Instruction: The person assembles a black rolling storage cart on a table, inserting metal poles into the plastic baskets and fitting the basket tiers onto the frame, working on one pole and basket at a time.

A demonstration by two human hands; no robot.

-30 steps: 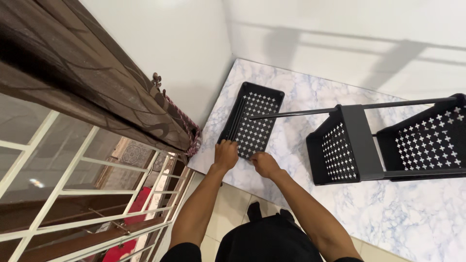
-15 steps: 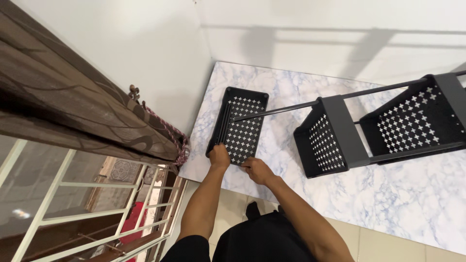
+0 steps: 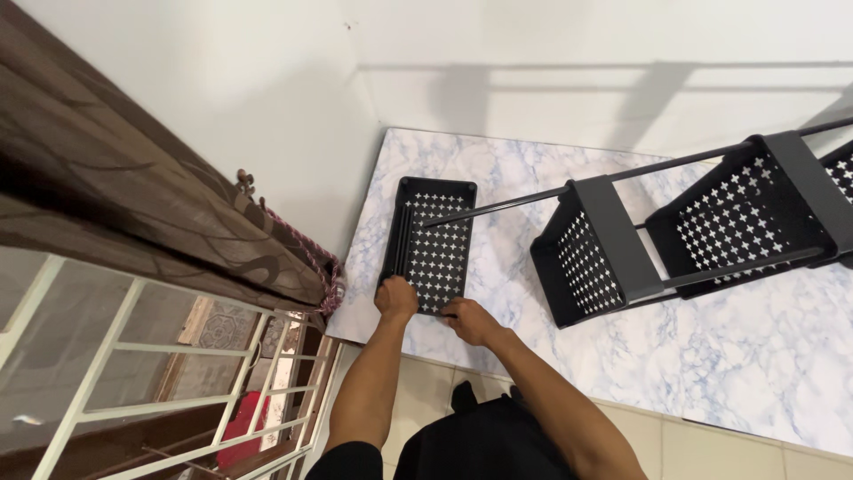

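Two hands on tray edge

Both placed at near rim of black tray (image 3: pixel 433 249), flat on marble sheet (image 3: pixel 711 356). Left hand (image 3: pixel 396 298) clenched over corner; right hand (image 3: pixel 468 320) gripping rim beside it. Steadied for rod (image 3: pixel 506 207) from rack (image 3: pixel 693 227).

A brown patterned curtain (image 3: pixel 133 196) hangs at left, gathered by a braided tieback cord (image 3: pixel 311 258). Below it, a white window grille (image 3: pixel 160 391). A marble-pattern floor mat (image 3: pixel 711 356) meets white walls (image 3: pixel 533 53).

A black perforated tray (image 3: pixel 434 253) lies flat on the marbled mat, long axis toward twelve o'clock.
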